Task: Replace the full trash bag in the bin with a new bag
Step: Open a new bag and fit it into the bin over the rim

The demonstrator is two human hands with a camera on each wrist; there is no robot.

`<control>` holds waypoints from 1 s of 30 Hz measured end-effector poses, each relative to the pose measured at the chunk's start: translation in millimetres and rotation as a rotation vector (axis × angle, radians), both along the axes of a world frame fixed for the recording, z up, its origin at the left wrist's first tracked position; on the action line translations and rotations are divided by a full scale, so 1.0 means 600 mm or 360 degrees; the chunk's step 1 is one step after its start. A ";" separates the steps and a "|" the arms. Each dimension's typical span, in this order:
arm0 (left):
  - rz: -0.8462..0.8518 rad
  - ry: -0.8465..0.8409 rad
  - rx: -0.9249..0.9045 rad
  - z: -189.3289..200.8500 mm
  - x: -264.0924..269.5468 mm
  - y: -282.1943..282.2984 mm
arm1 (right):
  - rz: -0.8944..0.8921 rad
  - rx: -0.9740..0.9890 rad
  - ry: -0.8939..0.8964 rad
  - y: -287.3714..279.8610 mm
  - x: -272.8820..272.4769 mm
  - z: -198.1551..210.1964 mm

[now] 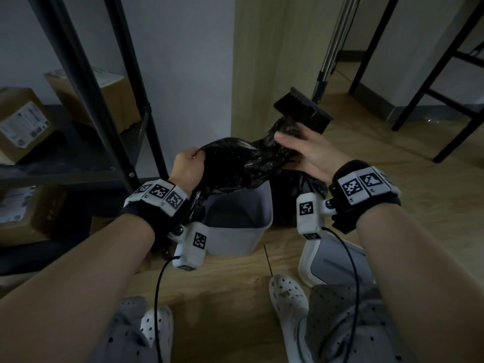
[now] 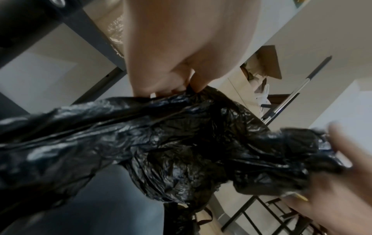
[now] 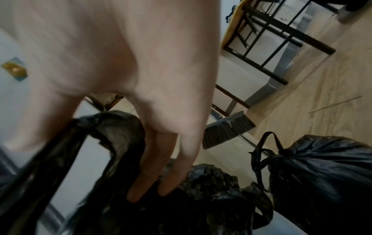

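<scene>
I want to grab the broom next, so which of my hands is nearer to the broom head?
Right. Your right hand is just below the broom head, holding the new bag. Your left hand grips the bag's other end, farther away over the bin.

bin (image 1: 235,231) mouth open, broom (image 1: 303,108) behind

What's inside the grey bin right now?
The new black bag, held by the left hand and right hand, hangs over the grey bin, covering much of its opening. The visible inner wall looks bare; the bottom is hidden.
</scene>
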State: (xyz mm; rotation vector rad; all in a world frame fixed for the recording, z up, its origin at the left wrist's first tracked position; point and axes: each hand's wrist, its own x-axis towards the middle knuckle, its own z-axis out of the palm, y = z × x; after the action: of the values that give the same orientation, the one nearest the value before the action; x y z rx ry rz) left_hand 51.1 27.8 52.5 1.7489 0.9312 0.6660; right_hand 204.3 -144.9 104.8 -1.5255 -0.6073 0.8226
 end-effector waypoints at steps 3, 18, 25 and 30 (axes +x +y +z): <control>-0.0041 0.0001 0.0004 0.000 -0.001 -0.002 | -0.0294 -0.0002 -0.0228 0.013 -0.003 -0.001; -0.0787 0.0096 0.0199 0.035 0.001 -0.080 | -0.0075 -0.0247 -0.0054 0.054 -0.061 0.005; -0.0357 -0.0197 -0.0240 0.055 -0.010 -0.064 | 0.0148 -0.0218 -0.0101 0.032 -0.036 0.005; -0.0395 -0.0237 -0.0390 0.088 -0.027 -0.073 | 0.0012 -0.0373 -0.0624 0.023 -0.010 -0.034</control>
State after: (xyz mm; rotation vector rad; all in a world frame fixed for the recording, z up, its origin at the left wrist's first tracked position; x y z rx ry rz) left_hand 34.8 -16.1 105.3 1.5413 0.6502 0.4906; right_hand 198.6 -130.9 84.5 -1.9217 -0.8241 0.6178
